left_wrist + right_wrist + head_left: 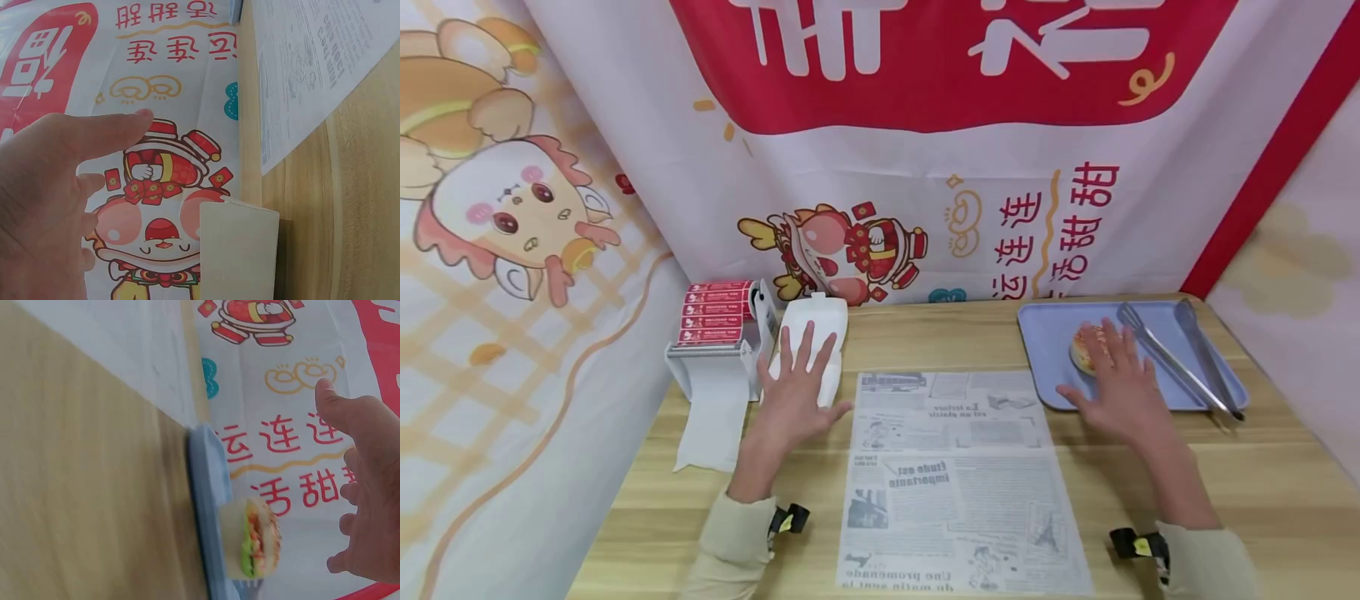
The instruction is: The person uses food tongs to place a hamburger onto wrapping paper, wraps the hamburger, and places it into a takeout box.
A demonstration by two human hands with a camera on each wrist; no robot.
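Note:
My left hand point(795, 398) is held with spread fingers over a white takeout box point(822, 313), overlapping it in the head view. In the left wrist view a pale side of that box stands beyond the hand, which holds nothing. My right hand point(1122, 393), fingers extended and grasping nothing, hovers by a filled bun point(1081, 357) on a blue tray point(1047, 329) and partly covers it. The right wrist view shows the bun's green and orange filling, apart from the fingers. Between the hands lies a sheet of newspaper-print wrapping paper point(1000, 487).
Metal tongs point(1180, 367) lie across the tray's right side, their ends past its front rim. At the left stands a dispenser point(747, 354) with a roll of red printed labels point(715, 312), its pale strip hanging onto the wooden table point(647, 517). Printed cloth point(865, 175) hangs behind.

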